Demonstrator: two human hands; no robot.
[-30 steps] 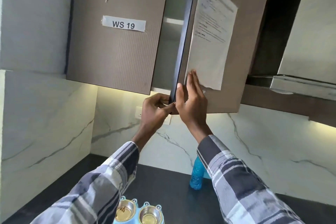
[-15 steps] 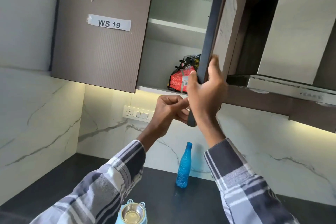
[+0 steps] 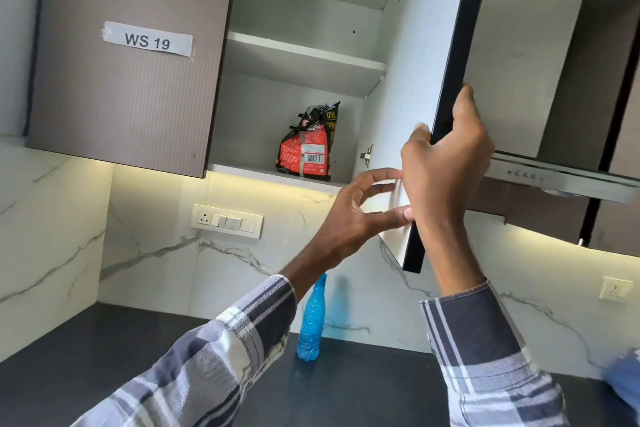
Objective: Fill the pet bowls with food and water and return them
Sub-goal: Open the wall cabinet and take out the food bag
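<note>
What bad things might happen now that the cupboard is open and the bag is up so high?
The red and black bag stands alone on the low shelf, so a careless grab might tip it off onto the counter. The open door hangs near head height; the right hand grips its edge, and letting go could mean a bump. An elbow coming down may knock the blue bottle over.

I see the cabinet door (image 3: 408,114) swung wide; only the food bag (image 3: 306,146) stands on the lower shelf (image 3: 249,170), open room left of it.
</note>
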